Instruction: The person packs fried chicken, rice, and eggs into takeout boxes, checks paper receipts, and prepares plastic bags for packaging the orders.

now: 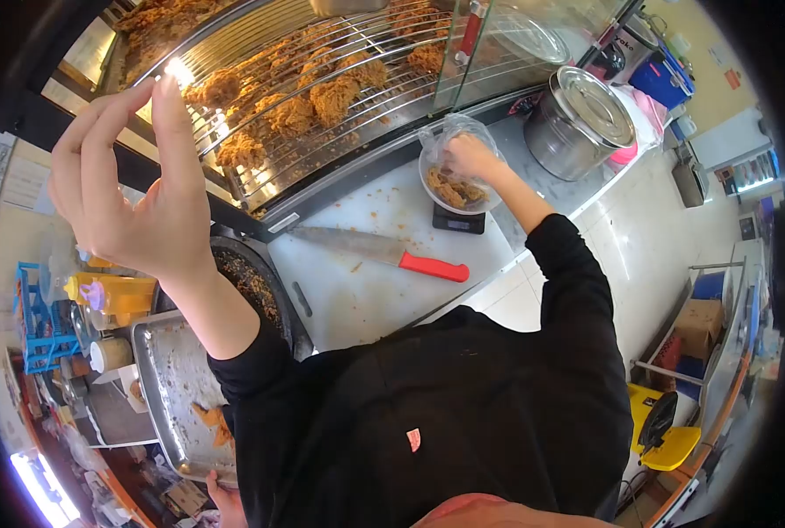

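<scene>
Reaching to the upper centre of the head view, the right hand [470, 157] is at the mouth of a white bowl [478, 208], among the folds of a clear plastic bag [434, 141]. Its fingers are bent downward but blurred, so I cannot tell whether they pinch anything. Brown fried pieces [452, 188] lie in the near part of the bowl. The bowl sits on a small black scale [459, 221], presumably so that its load can be read; the display faces the person, which should suit reading from this side.

At upper left, the left hand [137, 194] is raised in front of the display cabinet, thumb and forefinger tips brought close together, the other fingers curled behind. Whether something thin is between the tips, I cannot tell. Held that high, it keeps well apart from the board and knife.

On the white cutting board [339, 304], a knife [357, 244] lies flat, its red handle towards the bowl side, probably to leave it easy for the right hand to take. Fried chicken [332, 101] rests on wire racks behind, likely to let fat drip. At lower left, another person's hand [225, 503] is at the edge of a metal tray [159, 387].
</scene>
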`<state>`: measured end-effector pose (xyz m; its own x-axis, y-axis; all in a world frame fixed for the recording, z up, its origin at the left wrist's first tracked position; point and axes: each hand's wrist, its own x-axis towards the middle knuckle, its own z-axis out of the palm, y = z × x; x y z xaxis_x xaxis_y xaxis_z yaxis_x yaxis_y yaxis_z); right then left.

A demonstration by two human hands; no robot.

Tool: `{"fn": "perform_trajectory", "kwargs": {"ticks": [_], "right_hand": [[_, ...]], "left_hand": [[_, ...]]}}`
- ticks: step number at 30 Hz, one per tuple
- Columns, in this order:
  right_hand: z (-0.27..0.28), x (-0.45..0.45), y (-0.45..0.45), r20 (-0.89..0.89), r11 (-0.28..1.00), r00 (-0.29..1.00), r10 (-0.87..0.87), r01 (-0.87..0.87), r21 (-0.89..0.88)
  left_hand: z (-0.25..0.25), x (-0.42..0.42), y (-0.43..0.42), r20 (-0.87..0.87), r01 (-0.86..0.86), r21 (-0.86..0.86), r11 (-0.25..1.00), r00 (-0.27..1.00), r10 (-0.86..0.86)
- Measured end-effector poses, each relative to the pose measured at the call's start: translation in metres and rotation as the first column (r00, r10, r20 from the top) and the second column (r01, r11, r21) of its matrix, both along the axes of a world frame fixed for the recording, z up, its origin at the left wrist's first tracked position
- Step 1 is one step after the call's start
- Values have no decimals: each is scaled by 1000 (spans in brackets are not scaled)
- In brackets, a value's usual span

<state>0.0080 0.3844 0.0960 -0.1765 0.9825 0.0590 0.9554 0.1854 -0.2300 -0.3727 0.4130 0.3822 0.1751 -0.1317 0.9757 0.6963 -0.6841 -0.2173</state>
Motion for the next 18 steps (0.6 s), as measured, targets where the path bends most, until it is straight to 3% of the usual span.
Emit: {"fn": "perform_trajectory", "kwargs": {"ticks": [4, 7, 9, 10, 11, 13, 16, 18], "right_hand": [[-6, 3, 9, -120, 1000, 993, 14, -16, -18], [19, 7, -11, 57, 991, 990, -130, 127, 49], [43, 0, -31, -93, 974, 993, -76, 94, 206], [68, -12, -39, -74, 975, 982, -175, 183, 127], [61, 3, -43, -185, 975, 980, -74, 111, 194], [84, -2, -58, -203, 960, 978, -54, 107, 260], [119, -15, -67, -396, 978, 894, -210, 198, -71], [147, -26, -64, -330, 995, 939, -101, 98, -24]], "left_hand": [[-2, 4, -2, 29, 49, 21, 999, 998, -49], [-13, 30, -33, 258, 111, -141, 984, 963, -71], [-28, 33, -39, 279, 140, -159, 977, 956, -91], [-34, 35, -41, 299, 182, -165, 969, 946, -127], [-39, 39, -44, 320, 220, -161, 962, 934, -160], [-43, 47, -57, 315, 233, -171, 957, 934, -171], [-47, 53, -74, 379, 279, -205, 938, 906, -187], [-50, 52, -81, 369, 282, -235, 930, 911, -183]]}}
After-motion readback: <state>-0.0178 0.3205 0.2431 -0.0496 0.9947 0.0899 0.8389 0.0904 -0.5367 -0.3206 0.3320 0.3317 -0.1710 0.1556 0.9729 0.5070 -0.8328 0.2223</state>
